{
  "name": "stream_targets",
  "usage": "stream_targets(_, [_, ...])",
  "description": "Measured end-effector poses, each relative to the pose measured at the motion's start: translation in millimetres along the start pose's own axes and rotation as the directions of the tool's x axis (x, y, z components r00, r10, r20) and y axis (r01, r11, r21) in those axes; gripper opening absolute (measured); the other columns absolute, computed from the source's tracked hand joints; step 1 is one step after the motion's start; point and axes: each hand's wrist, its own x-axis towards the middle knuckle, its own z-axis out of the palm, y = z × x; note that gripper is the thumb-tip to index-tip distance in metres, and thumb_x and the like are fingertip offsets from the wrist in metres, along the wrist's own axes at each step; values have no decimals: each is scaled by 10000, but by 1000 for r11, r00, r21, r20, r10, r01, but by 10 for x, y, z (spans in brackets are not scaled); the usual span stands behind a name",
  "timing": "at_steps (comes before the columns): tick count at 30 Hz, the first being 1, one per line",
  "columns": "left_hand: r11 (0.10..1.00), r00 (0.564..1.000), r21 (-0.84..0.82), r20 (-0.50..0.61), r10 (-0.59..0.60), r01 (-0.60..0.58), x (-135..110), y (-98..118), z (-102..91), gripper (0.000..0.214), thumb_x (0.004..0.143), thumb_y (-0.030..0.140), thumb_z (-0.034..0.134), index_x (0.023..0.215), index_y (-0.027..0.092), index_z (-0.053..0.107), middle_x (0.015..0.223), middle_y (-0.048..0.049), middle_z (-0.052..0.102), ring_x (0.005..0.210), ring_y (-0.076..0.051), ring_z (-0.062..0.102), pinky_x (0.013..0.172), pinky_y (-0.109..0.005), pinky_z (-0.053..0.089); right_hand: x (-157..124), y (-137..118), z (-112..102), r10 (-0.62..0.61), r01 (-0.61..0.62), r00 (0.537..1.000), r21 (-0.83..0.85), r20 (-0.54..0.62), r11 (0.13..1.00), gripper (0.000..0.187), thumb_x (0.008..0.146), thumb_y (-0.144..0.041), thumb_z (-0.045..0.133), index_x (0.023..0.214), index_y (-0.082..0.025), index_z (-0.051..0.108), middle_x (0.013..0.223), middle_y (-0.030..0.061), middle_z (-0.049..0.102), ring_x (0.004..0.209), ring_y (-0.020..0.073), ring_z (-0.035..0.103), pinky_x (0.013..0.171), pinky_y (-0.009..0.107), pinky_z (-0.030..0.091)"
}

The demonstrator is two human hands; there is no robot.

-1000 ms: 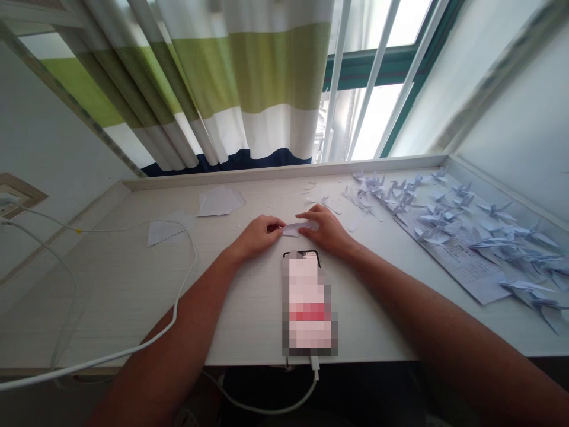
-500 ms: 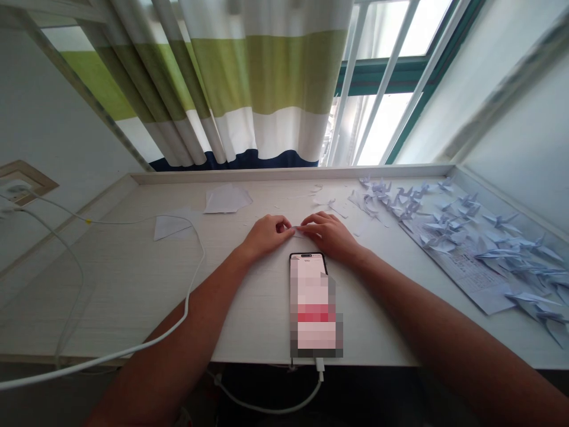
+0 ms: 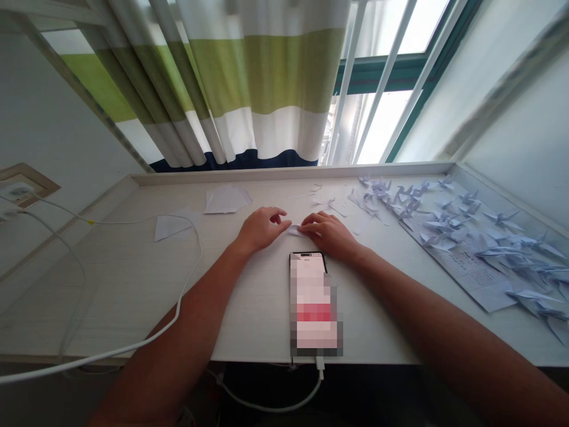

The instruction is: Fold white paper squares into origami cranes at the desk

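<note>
A small folded piece of white paper (image 3: 294, 230) lies on the pale desk just beyond the phone. My right hand (image 3: 328, 235) holds its right end, fingertips closed on it. At the paper's left end is my left hand (image 3: 263, 229), thumb and forefinger apart, close to the paper without gripping it. Below the hands the phone (image 3: 311, 302) rests face up, its screen mostly blurred out, with a white cable plugged into its bottom end.
Many folded paper cranes (image 3: 448, 222) cover the right side, partly on a printed sheet (image 3: 478, 284). White paper squares (image 3: 226, 199) and another folded sheet (image 3: 172, 226) lie at left. Paper scraps (image 3: 329, 204) are scattered behind my hands. A white cable (image 3: 189, 279) crosses my left forearm.
My left thumb and forefinger have parted and drawn slightly left, off the folded paper, so more of it shows. The right hand stays on it.
</note>
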Motion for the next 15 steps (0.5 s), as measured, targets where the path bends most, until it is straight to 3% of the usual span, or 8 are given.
stream_targets(5, [998, 993, -43, 109, 40, -36, -11, 28, 111, 145, 888, 276, 667, 914, 210, 794, 843, -42, 748, 799, -209, 656, 750, -339, 501, -12, 11, -7, 8, -8, 1000, 22, -27, 1000, 259, 1034, -256, 560, 1136, -248, 798, 1148, 78, 756, 1044, 255, 646, 922, 399, 460])
stream_targets(7, [989, 983, -35, 107, 147, -145, -10, 6, 108, 146, 908, 238, 647, 913, 208, 790, 887, -54, 747, 860, -216, 655, 800, -347, 514, -13, 8, -18, 13, -12, 999, 23, -33, 1000, 250, 1035, -256, 561, 1108, -241, 799, 1139, 74, 767, 1040, 250, 653, 921, 385, 459])
stream_targets(10, [936, 928, 8, 129, 349, -353, -11, -49, 65, 179, 953, 219, 610, 923, 204, 786, 957, -80, 738, 975, -235, 634, 905, -378, 509, -14, -13, -44, 33, -32, 999, 25, -29, 999, 198, 1015, -236, 598, 1053, -215, 791, 1094, 73, 780, 1029, 243, 664, 908, 356, 460])
stream_targets(13, [900, 898, 91, 163, 409, -427, -24, -73, 30, 215, 981, 208, 571, 948, 200, 783, 953, -94, 722, 972, -246, 613, 876, -392, 501, -21, -36, -63, 80, -80, 996, 9, -30, 997, 160, 1000, -244, 632, 1069, -200, 770, 1050, 80, 781, 1013, 243, 673, 883, 345, 463])
stream_targets(15, [888, 894, 145, 181, 411, -437, -38, -59, 18, 225, 989, 215, 560, 956, 208, 783, 951, -94, 719, 977, -252, 604, 873, -401, 489, -27, -40, -62, 73, -73, 997, -13, -28, 997, 225, 1018, -256, 606, 1189, -206, 744, 1105, 89, 776, 1047, 250, 671, 891, 356, 465])
